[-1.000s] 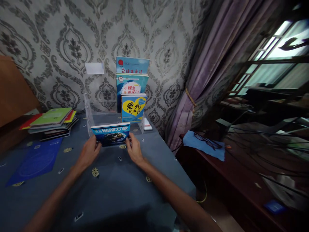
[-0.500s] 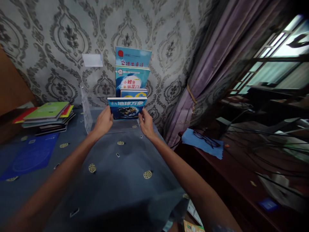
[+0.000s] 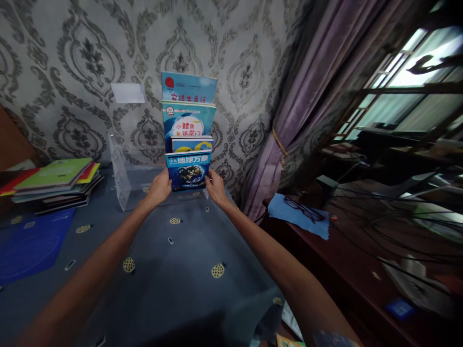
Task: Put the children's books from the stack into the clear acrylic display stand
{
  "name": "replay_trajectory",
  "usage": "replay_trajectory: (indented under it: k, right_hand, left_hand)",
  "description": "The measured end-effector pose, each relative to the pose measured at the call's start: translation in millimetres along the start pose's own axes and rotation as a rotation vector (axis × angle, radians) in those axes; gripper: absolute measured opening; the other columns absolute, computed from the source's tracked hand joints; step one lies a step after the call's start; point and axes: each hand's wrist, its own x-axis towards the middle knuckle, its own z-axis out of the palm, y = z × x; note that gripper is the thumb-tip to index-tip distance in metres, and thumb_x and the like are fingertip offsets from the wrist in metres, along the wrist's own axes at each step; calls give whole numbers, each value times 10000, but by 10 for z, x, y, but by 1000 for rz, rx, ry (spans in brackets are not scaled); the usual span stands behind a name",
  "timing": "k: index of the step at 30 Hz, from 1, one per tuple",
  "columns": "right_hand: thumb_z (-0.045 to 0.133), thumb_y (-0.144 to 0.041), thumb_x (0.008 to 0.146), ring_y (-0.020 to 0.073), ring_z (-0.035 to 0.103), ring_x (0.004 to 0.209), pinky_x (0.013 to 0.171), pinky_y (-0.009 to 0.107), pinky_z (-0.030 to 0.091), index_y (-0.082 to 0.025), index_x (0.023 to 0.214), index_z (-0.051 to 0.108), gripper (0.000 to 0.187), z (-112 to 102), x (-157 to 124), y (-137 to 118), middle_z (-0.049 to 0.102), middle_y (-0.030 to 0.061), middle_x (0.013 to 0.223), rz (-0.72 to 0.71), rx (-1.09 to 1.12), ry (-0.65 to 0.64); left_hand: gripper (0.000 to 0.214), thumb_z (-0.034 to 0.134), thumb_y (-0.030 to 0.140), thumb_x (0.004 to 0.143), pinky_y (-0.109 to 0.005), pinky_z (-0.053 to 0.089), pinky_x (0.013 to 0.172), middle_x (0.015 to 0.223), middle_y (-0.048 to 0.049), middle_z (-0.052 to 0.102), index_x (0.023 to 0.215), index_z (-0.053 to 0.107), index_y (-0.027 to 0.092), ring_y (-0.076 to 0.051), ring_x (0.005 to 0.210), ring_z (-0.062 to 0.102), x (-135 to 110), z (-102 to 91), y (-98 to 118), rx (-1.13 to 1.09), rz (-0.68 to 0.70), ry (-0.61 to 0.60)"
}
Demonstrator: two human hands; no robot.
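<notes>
"Two hands, our left hand (image 3: 160, 187) and our right hand (image 3: 216, 187), pinch the front book (image 3: 188, 168) by its side edges, cover facing us. Where do we have it?"

"At the front of the clear stand (image 3: 123, 182), near the far right corner of our desk (image 3: 181, 260). We cannot tell whether its bottom edge rests in the stand."

"What could trip us up?"

"If that edge is not seated, we might see it slide forward once our grip loosens. Pushing too hard could jolt the yellow-and-blue book (image 3: 191, 145) just behind, or skid the stand, which looks light, toward the far edge."

"And what can we read?"

"On ours, 少儿地球万象, above a globe (image 3: 190, 177). The yellow-and-blue book's title is covered. Behind that, the teal book (image 3: 188, 126) says 小鲤鱼跳龙门, and the tallest book (image 3: 191, 87), at the back, 安徒生童话, with a red mark (image 3: 169, 83). Smaller print is too blurred for us."

"Left along the far edge we have a pile of books (image 3: 54, 177), no titles legible."
</notes>
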Motion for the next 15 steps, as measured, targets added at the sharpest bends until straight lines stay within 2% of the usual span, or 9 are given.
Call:
replay_trajectory:
  k: [5, 10, 13, 15]
  right_hand:
    - [481, -184, 858, 259, 591, 960, 923, 420, 491, -179, 1028, 678, 260, 42, -77, 73, 653, 113, 1025, 48, -70, 69]
    - [509, -213, 857, 240, 604, 947, 894, 386, 496, -168, 1052, 684, 266, 104, -140, 88, 657, 92, 997, 91, -75, 133]
    - [507, -228, 869, 241, 608, 988, 885, 368, 502, -164, 1112, 677, 303, 140, -166, 80, 646, 110, 1061, 108, -66, 174]
    - [505, -234, 873, 255, 599, 1054, 935, 384, 492, -157, 1132, 677, 320, 159, -175, 80, 644, 128, 1108, 109, -62, 210]
  left_hand:
    - [229, 496, 91, 883, -379, 489, 915, 1082, -156, 692, 1085, 561, 177, -305, 1046, 666, -58, 121, 54, 8, -92, -48]
    - [159, 541, 189, 934, -379, 474, 872, 1015, -174, 705, 1092, 526, 174, -321, 974, 690, -117, 148, 135, -49, -209, 20]
    - [156, 497, 246, 973, -379, 475, 845, 983, -192, 719, 1105, 530, 170, -348, 966, 704, -125, 121, 165, 35, -228, -36]
    - [177, 447, 265, 999, -364, 477, 831, 977, -194, 729, 1125, 529, 173, -346, 973, 713, -123, 101, 188, 116, -236, -79]
